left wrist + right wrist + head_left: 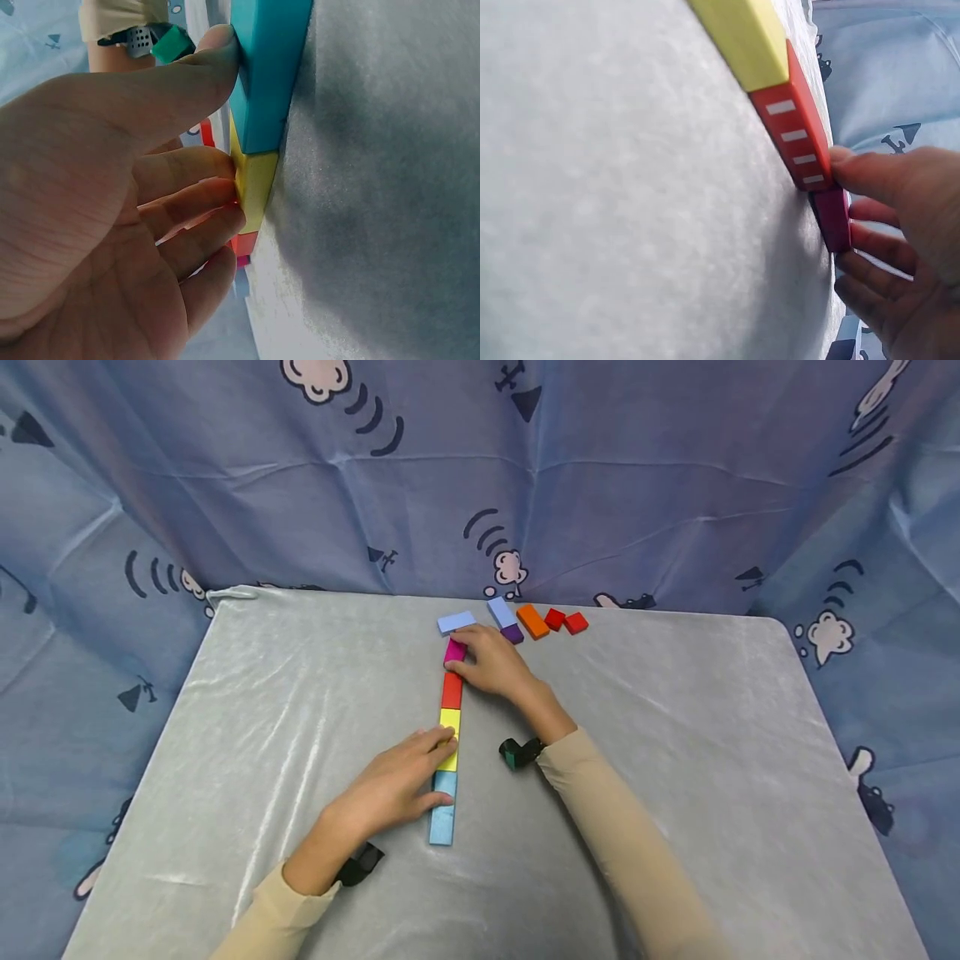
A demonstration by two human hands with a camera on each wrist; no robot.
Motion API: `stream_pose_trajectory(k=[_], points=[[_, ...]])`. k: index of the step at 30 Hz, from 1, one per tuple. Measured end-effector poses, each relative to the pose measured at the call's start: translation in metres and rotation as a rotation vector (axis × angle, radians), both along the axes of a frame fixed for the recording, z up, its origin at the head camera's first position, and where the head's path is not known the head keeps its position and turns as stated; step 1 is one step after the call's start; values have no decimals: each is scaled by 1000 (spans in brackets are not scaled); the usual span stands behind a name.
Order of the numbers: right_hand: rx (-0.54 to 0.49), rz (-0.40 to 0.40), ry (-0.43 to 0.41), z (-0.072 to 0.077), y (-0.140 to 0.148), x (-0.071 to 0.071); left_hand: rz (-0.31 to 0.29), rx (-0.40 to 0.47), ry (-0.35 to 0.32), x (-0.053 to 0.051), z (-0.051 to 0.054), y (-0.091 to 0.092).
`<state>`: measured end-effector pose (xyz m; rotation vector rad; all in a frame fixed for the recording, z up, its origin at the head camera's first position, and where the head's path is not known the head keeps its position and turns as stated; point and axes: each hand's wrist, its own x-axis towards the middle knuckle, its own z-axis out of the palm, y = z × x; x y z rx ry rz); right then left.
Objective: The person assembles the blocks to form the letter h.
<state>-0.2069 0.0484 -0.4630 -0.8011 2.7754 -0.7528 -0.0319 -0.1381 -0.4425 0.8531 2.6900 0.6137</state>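
My right hand [491, 662]: thumb and fingertips pinching the magenta block [454, 652], which lies at the far end of a row on the grey cloth [600, 827], beyond a red block [452, 692]. My left hand [397, 781]: fingers apart and extended, tips touching the yellow block [449, 718], thumb on the light-blue block [442, 828] nearest me. Near my right fingertips: one periwinkle block [454, 622].
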Motion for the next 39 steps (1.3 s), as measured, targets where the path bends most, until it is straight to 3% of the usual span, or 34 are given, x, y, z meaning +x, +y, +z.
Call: stream_pose_trajectory(k=[11, 27, 39], points=[[8, 69, -88, 5, 6, -8, 0, -1, -19, -1, 2, 2], [4, 132, -84, 2, 13, -2, 13, -7, -23, -1, 1, 1], [4, 118, -53, -1, 12, 5, 0, -4, 0, 1, -1, 1]])
